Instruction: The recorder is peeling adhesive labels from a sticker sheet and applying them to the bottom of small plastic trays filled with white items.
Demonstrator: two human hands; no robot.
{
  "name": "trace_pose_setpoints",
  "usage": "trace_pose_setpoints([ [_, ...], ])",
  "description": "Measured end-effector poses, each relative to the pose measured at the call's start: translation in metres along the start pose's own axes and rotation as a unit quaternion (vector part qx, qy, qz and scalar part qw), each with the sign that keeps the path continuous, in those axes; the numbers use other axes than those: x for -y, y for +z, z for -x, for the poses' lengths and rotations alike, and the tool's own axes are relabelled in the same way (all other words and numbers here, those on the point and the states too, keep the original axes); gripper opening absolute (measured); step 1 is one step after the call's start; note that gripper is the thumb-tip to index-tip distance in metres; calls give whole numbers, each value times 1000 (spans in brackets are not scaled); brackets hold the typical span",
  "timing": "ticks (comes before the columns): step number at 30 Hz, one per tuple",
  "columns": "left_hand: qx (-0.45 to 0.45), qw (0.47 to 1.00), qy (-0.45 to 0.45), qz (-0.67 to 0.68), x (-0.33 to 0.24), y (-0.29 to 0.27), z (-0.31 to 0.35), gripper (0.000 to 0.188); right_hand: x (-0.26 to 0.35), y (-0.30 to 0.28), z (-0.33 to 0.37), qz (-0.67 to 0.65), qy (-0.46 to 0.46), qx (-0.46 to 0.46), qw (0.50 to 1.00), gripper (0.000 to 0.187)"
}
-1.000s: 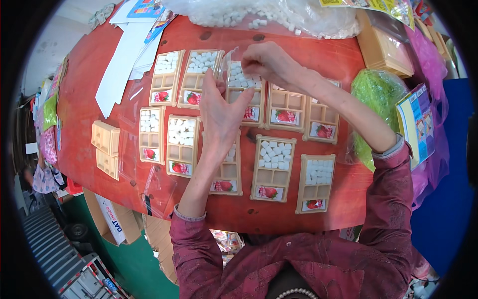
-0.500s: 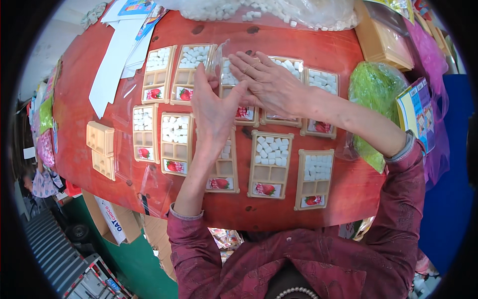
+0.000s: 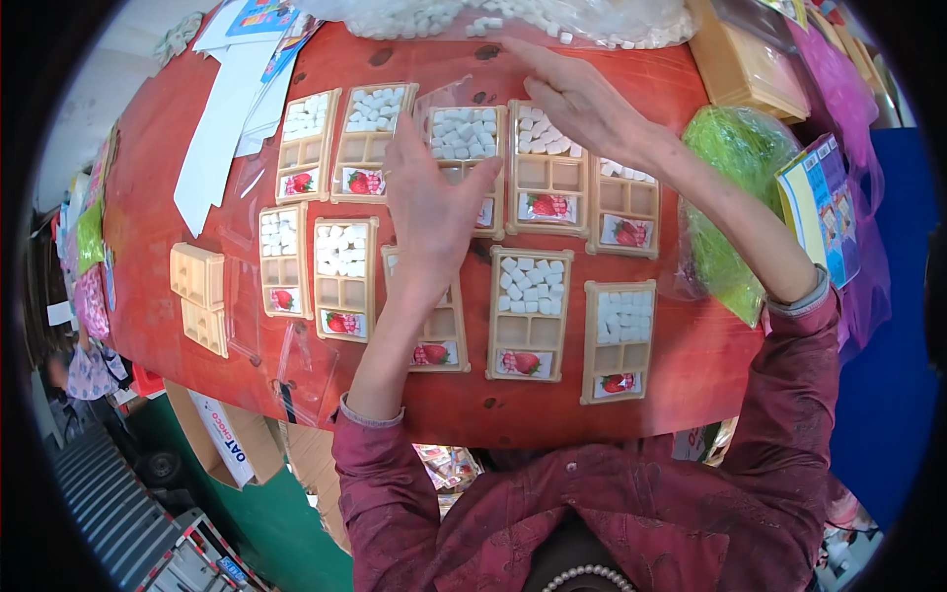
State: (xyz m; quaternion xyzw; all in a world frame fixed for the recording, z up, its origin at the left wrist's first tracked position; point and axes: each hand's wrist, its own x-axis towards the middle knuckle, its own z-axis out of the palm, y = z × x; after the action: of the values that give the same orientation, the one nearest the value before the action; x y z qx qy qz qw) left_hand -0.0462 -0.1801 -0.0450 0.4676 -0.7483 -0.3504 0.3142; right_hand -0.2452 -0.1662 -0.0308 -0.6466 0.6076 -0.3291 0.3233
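On my feed, one marshmallow tray (image 3: 454,171) lies left of the green bag (image 3: 740,192) on the worktop (image 3: 695,380). The left hand (image 3: 432,202), thumb spread, overlaps it; nearer the bag, the right hand (image 3: 584,99) has fingers extended.

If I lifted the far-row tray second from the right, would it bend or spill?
The tray would probably stay fairly stiff, given its raised rim and moulded dividers. Its white pieces might tumble if it tilted, as they lie jumbled. Pushed, it should slide rather than roll, being flat-lying and rectangular.
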Motion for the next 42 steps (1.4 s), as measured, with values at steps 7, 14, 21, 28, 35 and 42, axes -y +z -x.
trace_pose_setpoints([
  [7, 22, 975, 60, -211, 0, 16, 2, 81, -10, 27, 4, -64, -33, -55, 996, 21],
  [14, 17, 965, 92, -245, 13, 19, 8, 65, -15, 37, -4, 182, -98, 37, 978, 18],
  [21, 73, 963, 85, -246, 24, 23, 9, 74, -22, 44, -1, 282, -177, -14, 943, 23],
  [28, 89, 945, 119, -290, 29, 22, 5, 74, -3, 46, 6, 386, -168, 22, 907, 44],
  [35, 144, 939, 127, -287, 27, 18, 8, 75, 1, 57, 15, 397, -208, -11, 894, 54],
  [42, 135, 938, 147, -284, 27, 21, -4, 77, -4, 52, 6, 434, -196, -12, 879, 56],
])
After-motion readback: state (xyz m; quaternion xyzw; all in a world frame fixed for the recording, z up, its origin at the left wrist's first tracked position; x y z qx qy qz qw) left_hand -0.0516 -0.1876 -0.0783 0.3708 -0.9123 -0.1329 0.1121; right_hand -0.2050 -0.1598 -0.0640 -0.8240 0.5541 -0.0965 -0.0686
